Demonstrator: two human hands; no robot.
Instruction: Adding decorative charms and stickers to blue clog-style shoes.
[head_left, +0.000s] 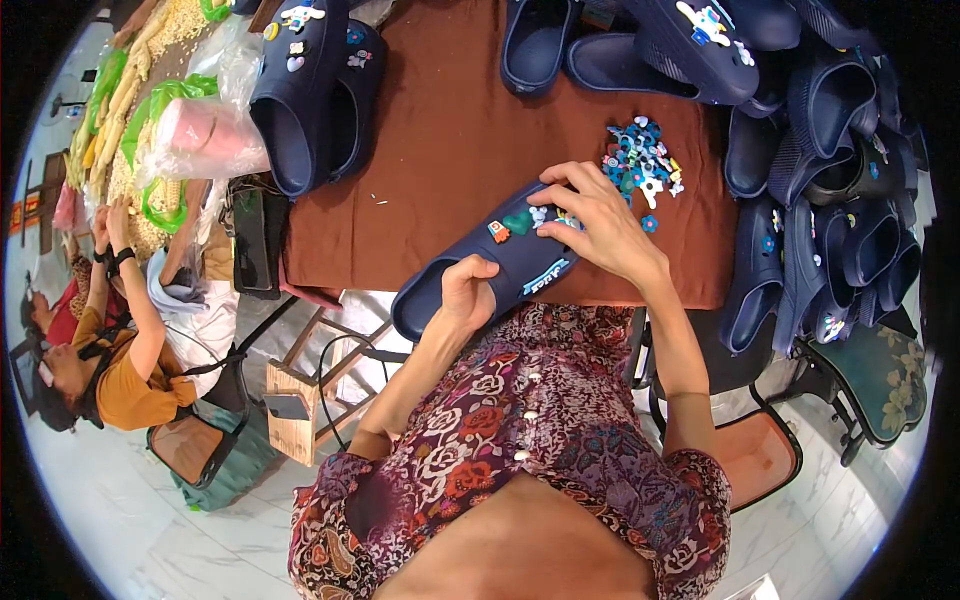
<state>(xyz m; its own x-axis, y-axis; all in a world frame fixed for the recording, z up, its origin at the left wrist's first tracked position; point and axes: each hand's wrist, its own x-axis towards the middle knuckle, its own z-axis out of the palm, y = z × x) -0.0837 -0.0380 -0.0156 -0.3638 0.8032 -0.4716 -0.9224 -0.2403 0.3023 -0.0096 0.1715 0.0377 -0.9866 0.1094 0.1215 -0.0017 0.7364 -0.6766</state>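
Note:
A navy blue clog [425,295] lies slantwise at the near edge of the brown-covered table, its opening toward the lower left. My left hand [468,295] grips it around the side, thumb on top. Over the toe end, my right hand [605,225] has its fingers and thumb bent around a small shoe charm [567,220], which they partly hide. Beside that charm on the upper are a green heart charm [518,222], a small red-orange one and a pale figure. A light blue lettered charm [545,278] sits along the near side. Loose charms [640,160] lie heaped beyond my right hand.
More navy clogs [800,230] are piled along the right edge, with others at the far edge and a pair [320,110] at far left. A wooden stool [292,410] stands below the table's left side. Another person [130,370] works at the left among plastic bags.

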